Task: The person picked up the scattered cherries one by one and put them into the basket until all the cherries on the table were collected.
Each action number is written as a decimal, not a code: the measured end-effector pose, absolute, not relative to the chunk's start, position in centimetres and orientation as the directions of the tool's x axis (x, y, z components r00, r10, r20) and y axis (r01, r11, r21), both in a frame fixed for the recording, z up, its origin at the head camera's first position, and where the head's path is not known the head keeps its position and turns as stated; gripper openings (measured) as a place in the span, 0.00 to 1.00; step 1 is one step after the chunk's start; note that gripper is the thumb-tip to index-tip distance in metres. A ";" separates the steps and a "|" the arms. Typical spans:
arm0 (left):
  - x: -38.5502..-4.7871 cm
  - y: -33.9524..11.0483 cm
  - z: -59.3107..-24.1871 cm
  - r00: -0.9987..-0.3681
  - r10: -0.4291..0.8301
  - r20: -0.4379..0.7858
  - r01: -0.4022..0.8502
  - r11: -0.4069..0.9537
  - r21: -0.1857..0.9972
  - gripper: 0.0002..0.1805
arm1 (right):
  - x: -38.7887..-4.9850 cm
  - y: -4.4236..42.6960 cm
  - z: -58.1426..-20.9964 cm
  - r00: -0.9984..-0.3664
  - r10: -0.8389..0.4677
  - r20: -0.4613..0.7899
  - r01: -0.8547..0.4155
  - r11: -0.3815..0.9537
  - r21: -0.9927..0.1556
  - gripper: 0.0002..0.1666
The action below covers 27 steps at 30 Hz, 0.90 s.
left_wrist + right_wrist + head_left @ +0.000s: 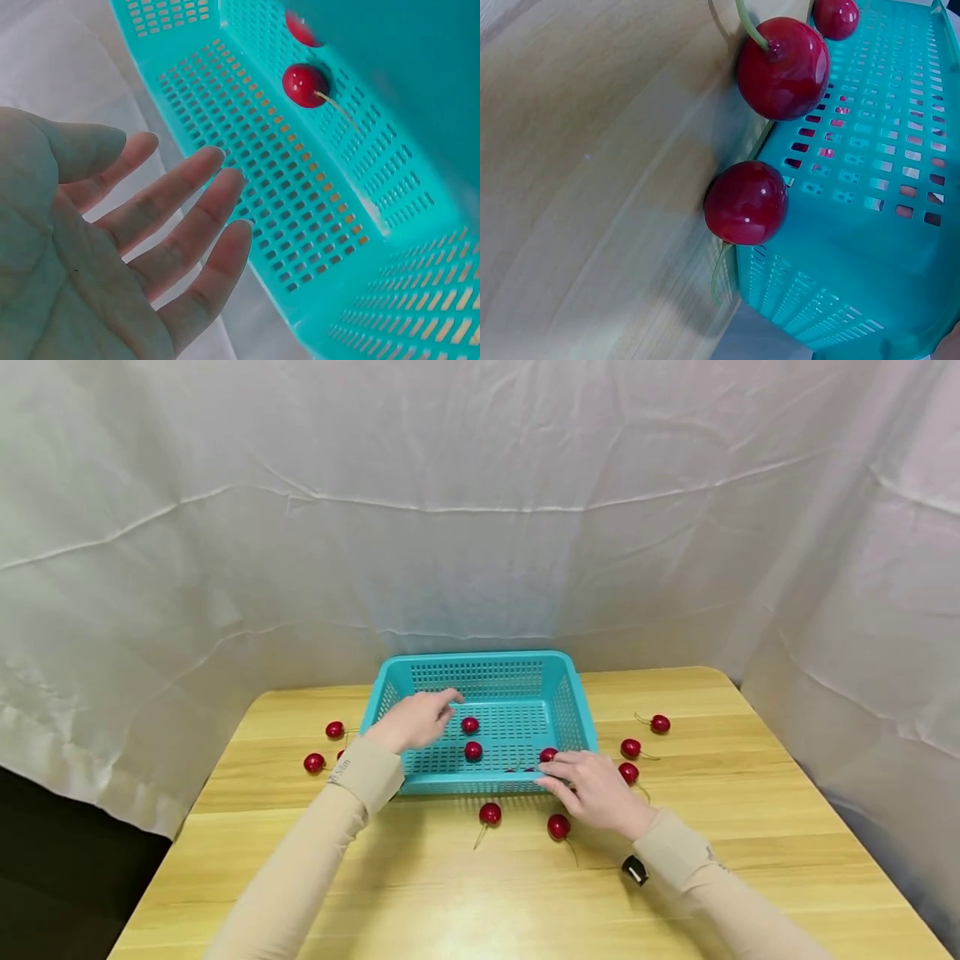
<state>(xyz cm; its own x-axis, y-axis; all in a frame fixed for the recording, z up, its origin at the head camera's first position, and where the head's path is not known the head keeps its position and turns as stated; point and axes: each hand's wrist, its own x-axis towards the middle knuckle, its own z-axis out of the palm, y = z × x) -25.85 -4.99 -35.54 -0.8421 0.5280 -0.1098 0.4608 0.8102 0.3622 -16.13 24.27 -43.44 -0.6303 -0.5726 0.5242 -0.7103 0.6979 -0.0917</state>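
Note:
My left hand (422, 718) hovers over the left part of a turquoise basket (480, 658), fingers loosely spread and palm bare in the left wrist view (127, 217). Beyond its fingertips, cherries (470, 725) (473, 751) lie on the basket floor. At the basket's near right corner, my right hand (596, 789) has its fingers over the rim, thumb apart and nothing visible held; contact with the rim is unclear. Another cherry (548, 754) sits inside by those fingertips. Only a sliver of that hand (949, 346) enters the right wrist view.
On the wooden table (450, 893), stemmed cherries (490, 814) (558, 827) lie before the basket. Several more cherries are to its right (631, 747) and left (314, 762). Pale cloth (480, 568) hangs behind the table and at both sides.

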 end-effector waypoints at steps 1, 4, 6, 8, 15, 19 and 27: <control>-25.8 -5.2 -35.4 -0.845 0.524 -0.105 0.458 0.811 0.363 0.20 | -16.1 24.2 -43.4 -0.632 -0.572 0.523 -0.709 0.700 -0.092 0.11; -25.6 -5.9 -34.9 -0.854 0.513 -0.089 0.450 0.813 0.369 0.20 | -16.0 24.2 -43.4 -0.641 -0.567 0.518 -0.702 0.706 -0.096 0.11; -25.5 -6.5 -34.5 -0.857 0.508 -0.082 0.444 0.810 0.382 0.20 | -16.0 24.2 -43.4 -0.645 -0.561 0.519 -0.698 0.710 -0.100 0.11; -25.4 -7.4 -34.2 -0.862 0.501 -0.076 0.435 0.808 0.397 0.20 | -16.0 24.2 -43.4 -0.647 -0.558 0.519 -0.696 0.710 -0.104 0.11; -25.5 -11.5 -33.9 -0.887 0.461 -0.002 0.416 0.803 0.426 0.21 | -16.0 24.1 -43.4 -0.648 -0.555 0.521 -0.701 0.702 -0.125 0.11; -25.6 -14.3 -34.4 -0.912 0.408 0.037 0.384 0.819 0.427 0.23 | -16.1 24.1 -43.4 -0.648 -0.558 0.519 -0.705 0.698 -0.130 0.11; -25.8 -18.5 -35.5 -0.951 0.300 0.068 0.301 0.864 0.403 0.27 | -16.1 24.2 -43.5 -0.648 -0.551 0.526 -0.699 0.704 -0.124 0.11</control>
<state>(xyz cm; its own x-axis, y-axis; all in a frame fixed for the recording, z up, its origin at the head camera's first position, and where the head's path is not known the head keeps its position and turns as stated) -25.83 -18.53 -35.45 -0.9515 0.3002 0.0678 0.3014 0.8642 0.4029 -16.08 24.17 -43.48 -0.6480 -0.5509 0.5259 -0.6990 0.7044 -0.1235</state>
